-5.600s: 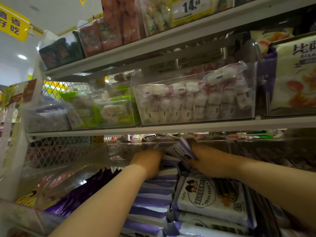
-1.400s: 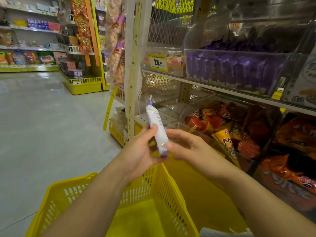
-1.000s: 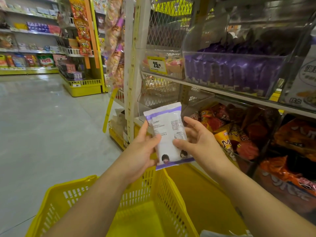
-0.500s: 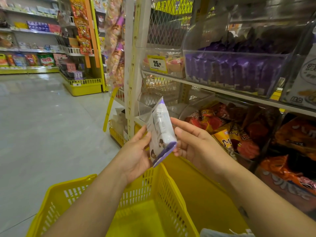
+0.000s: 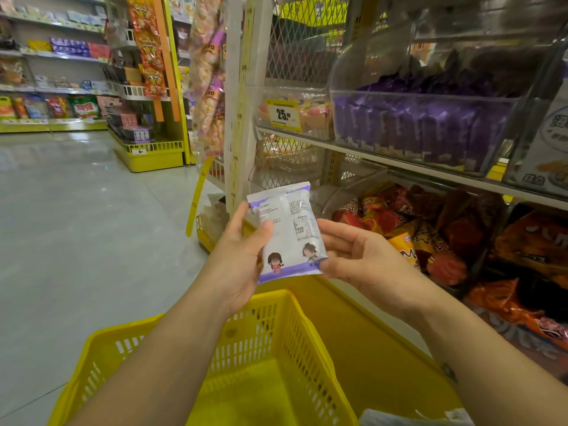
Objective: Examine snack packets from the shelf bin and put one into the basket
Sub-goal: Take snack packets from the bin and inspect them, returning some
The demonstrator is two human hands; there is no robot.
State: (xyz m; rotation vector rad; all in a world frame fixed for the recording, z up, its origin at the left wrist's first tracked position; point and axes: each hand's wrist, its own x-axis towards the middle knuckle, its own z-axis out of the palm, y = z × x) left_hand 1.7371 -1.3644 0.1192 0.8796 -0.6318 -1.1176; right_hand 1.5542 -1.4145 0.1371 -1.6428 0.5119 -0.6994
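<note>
A white snack packet (image 5: pixel 290 232) with purple bands and two small cartoon figures is held flat, its printed back toward me. My left hand (image 5: pixel 238 256) grips its left edge, thumb on the front. My right hand (image 5: pixel 358 259) pinches its lower right corner. The packet hangs just above the far rim of a yellow plastic basket (image 5: pixel 270 342), which sits below my forearms. A clear shelf bin (image 5: pixel 424 130) full of purple packets stands at the upper right.
Orange and red snack bags (image 5: pixel 430 229) fill the lower shelf on the right. A white upright shelf post (image 5: pixel 238 96) stands behind the packet. The grey aisle floor (image 5: pixel 76 226) stretches left, toward yellow-based shelving (image 5: pixel 147 152) at the back.
Earlier both hands were in the bin of purple-and-white packets. Since then the packet has been turned edge-on and flat again above the basket; now its back faces me flat.
</note>
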